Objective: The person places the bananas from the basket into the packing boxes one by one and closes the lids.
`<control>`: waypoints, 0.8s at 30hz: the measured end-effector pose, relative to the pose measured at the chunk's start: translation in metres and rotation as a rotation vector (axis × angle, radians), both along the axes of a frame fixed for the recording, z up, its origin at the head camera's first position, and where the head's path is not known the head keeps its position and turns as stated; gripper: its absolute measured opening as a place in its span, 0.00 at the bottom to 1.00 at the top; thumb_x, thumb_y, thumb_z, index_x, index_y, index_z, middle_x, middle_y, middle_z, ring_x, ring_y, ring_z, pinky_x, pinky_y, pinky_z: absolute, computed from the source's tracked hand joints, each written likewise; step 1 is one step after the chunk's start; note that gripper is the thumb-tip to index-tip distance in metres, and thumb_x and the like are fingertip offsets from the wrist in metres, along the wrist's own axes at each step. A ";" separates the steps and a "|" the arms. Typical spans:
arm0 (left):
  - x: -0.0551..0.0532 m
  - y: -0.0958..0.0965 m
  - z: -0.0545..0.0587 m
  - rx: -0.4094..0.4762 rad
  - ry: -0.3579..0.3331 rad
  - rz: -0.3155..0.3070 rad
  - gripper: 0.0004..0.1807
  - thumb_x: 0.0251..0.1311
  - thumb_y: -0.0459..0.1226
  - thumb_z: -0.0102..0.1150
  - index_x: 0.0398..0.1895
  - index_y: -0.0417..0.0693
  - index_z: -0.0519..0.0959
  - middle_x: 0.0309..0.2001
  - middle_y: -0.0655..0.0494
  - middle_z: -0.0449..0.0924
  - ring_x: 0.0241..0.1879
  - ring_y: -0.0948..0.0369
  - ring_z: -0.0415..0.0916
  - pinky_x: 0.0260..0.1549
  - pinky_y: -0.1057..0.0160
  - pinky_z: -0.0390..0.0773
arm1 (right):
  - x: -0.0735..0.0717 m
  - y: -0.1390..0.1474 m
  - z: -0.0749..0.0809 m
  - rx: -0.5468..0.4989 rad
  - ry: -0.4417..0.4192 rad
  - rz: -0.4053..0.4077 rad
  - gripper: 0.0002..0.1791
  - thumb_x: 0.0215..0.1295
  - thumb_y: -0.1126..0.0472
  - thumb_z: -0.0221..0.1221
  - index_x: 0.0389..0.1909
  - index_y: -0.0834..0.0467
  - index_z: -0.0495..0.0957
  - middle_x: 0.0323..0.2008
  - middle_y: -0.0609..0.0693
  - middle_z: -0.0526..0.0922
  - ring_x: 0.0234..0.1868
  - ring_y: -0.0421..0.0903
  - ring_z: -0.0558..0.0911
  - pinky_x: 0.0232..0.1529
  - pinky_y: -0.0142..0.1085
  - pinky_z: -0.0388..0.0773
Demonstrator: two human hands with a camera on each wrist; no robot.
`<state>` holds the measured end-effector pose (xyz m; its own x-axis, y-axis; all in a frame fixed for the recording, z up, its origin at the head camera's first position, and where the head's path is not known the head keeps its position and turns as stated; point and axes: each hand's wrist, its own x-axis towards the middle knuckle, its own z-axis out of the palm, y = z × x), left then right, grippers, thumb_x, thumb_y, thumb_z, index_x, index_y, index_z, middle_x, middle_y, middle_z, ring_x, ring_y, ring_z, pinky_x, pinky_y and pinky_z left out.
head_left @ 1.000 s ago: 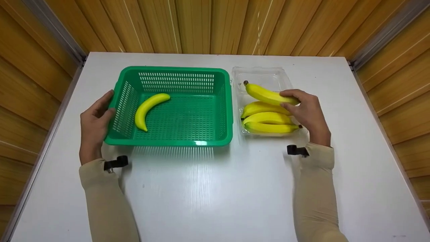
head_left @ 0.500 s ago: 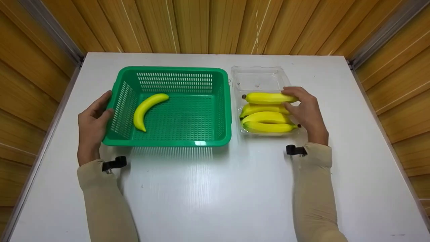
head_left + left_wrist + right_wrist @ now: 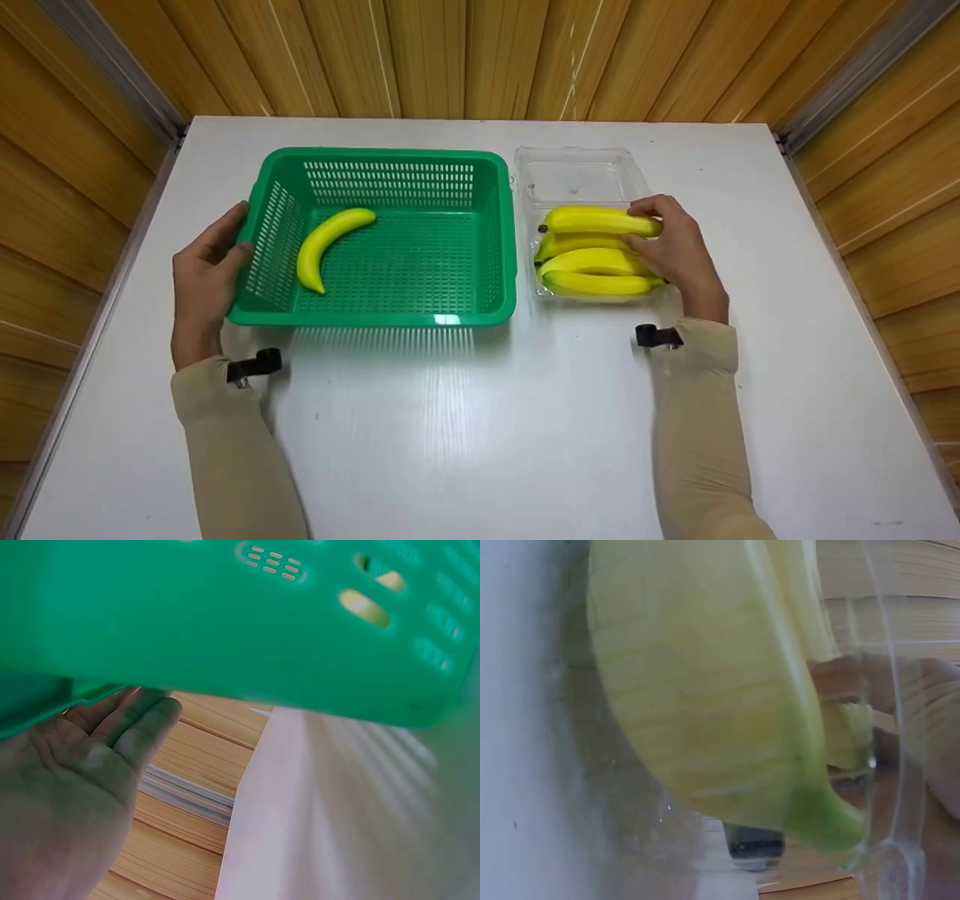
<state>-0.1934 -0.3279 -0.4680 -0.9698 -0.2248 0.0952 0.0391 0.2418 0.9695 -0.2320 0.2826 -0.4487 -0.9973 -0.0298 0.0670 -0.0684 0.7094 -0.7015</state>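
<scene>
Beige sleeves (image 3: 236, 442) are running off the bottom of the head view, over the white table (image 3: 465, 435). Black wrist cameras (image 3: 255, 365) are sticking inward at both cuffs. Left hand (image 3: 204, 281), at centre left, is touching the left rim of the green plastic basket (image 3: 375, 320), fingers nearly straight; some fingertips are hiding behind the rim in the left wrist view. A curved banana (image 3: 321, 247), yellow and narrow-tipped, is lying in the basket's left part.

Right of centre, two front bananas (image 3: 592, 284) are lying side by side in the clear plastic container (image 3: 574, 187). Right wrist view is showing yellow fruit with a green tip, blurring behind clear plastic. A middle banana (image 3: 577, 244) is lying behind, partly covered. Right hand (image 3: 675, 244) is pinching the rear banana (image 3: 592, 220) by its right end, hiding it; fruit is showing bright yellow, dark tip at left. Can't tell if it's resting. Wood-panel wall (image 3: 427, 60) is filling the top.
</scene>
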 end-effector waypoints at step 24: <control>-0.001 -0.001 -0.003 -0.006 0.012 0.003 0.27 0.77 0.32 0.53 0.77 0.53 0.73 0.75 0.53 0.73 0.70 0.56 0.72 0.69 0.60 0.72 | 0.003 0.004 -0.001 -0.026 -0.033 0.017 0.23 0.73 0.66 0.66 0.67 0.60 0.77 0.68 0.56 0.77 0.70 0.56 0.73 0.71 0.51 0.70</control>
